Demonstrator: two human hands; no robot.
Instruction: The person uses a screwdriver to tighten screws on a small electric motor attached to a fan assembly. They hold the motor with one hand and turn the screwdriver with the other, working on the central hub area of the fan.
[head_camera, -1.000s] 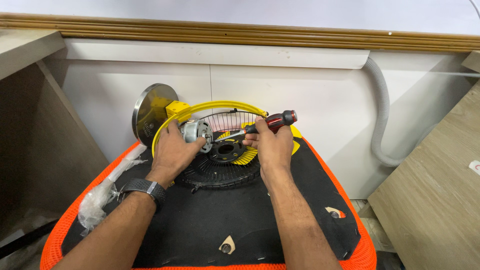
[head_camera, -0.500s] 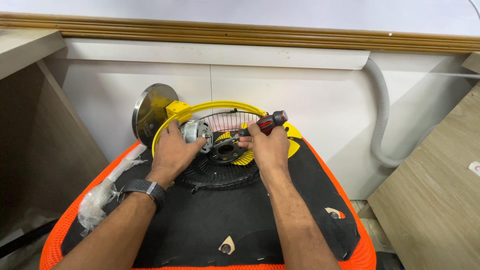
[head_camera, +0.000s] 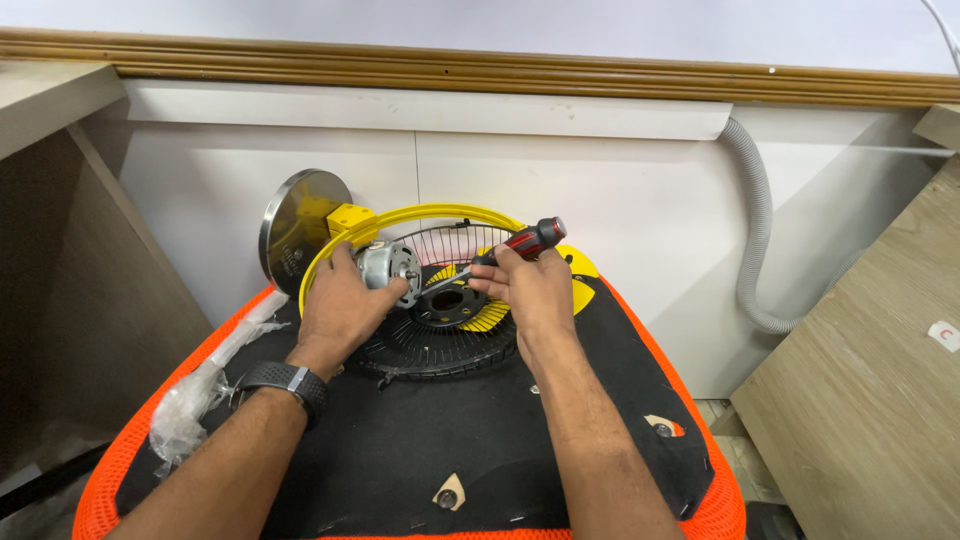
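Since the frame a second ago my right hand (head_camera: 535, 290) has tipped the screwdriver (head_camera: 505, 250) a little, so its red and black handle now points up toward the upper right and sits slightly left of where it was; my left hand (head_camera: 340, 305) has stayed put. Nearest the bottom of the frame I see the black pad (head_camera: 420, 440) with its orange mesh edge, and a crumpled clear plastic bag (head_camera: 195, 390) at lower left. In the middle, my left hand is wrapped around the silver motor (head_camera: 385, 266), a black watch (head_camera: 285, 380) on its wrist. My right hand is closed on the screwdriver, its shaft slanting down-left to the motor. Under both hands lies the black wire grille (head_camera: 440, 345). Behind it stands the yellow ring (head_camera: 420, 213), with the round metal base (head_camera: 290, 225) at its left against the white wall. A grey hose (head_camera: 755, 225) hangs at the right.
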